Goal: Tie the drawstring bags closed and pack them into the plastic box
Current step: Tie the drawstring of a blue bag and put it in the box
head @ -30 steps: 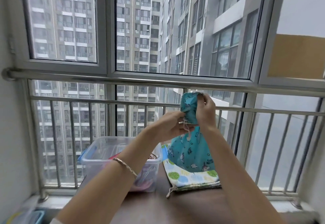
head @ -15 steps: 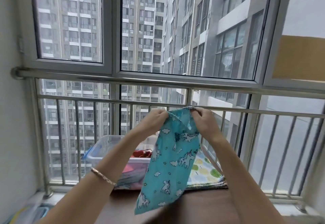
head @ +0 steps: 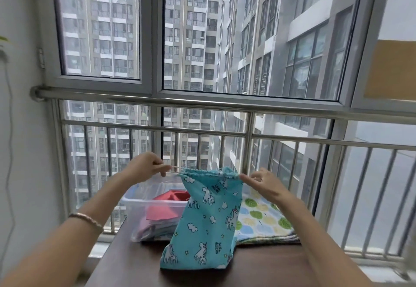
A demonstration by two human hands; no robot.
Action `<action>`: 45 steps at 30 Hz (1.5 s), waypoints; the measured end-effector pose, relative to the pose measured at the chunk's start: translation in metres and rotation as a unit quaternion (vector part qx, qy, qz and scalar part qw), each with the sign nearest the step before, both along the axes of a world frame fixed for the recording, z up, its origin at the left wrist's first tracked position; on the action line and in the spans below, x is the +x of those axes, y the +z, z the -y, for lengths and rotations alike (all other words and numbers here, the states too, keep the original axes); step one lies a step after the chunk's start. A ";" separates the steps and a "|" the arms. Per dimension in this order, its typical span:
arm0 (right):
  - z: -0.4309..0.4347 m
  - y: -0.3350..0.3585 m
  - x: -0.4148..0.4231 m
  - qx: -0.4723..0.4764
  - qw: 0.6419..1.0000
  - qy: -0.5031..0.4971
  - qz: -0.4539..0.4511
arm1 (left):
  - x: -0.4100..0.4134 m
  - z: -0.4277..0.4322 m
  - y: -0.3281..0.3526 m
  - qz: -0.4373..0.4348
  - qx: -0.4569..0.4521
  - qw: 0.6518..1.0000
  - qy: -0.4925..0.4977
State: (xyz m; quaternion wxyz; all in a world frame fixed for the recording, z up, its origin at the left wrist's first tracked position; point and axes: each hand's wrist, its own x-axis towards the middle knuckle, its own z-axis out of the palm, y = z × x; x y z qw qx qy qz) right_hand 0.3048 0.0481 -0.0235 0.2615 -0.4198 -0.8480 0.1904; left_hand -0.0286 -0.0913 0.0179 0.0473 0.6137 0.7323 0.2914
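A turquoise drawstring bag (head: 207,221) printed with unicorns hangs upright in front of me, its bottom on the dark table (head: 139,268). My left hand (head: 147,166) pinches the pale drawstring (head: 174,168) coming out of the bag's left side. My right hand (head: 262,184) pinches the string end at the right of the gathered mouth. The clear plastic box (head: 137,199) stands behind the bag to the left, with red and pink bags (head: 167,206) inside it.
A pile of flat bags, the top one white with green, blue and yellow dots (head: 261,219), lies on the table to the right. A metal railing (head: 202,129) and a window run close behind the table. A white wall (head: 20,129) stands at the left.
The folded bag has been let down to full length. My hands have moved apart, from holding the mouth together to drawing the strings out sideways, and the mouth has gathered.
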 end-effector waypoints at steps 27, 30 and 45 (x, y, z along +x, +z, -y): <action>0.004 0.013 -0.055 -0.538 0.596 0.231 -0.549 | 0.057 -0.030 0.015 0.762 0.090 0.595 -0.240; 0.010 0.028 -0.070 -0.483 0.715 0.198 -0.465 | 0.070 -0.029 0.023 0.740 0.075 0.618 -0.256; 0.040 0.068 -0.088 -0.299 0.907 0.180 -0.235 | 0.127 -0.048 0.025 0.348 -0.031 0.923 -0.158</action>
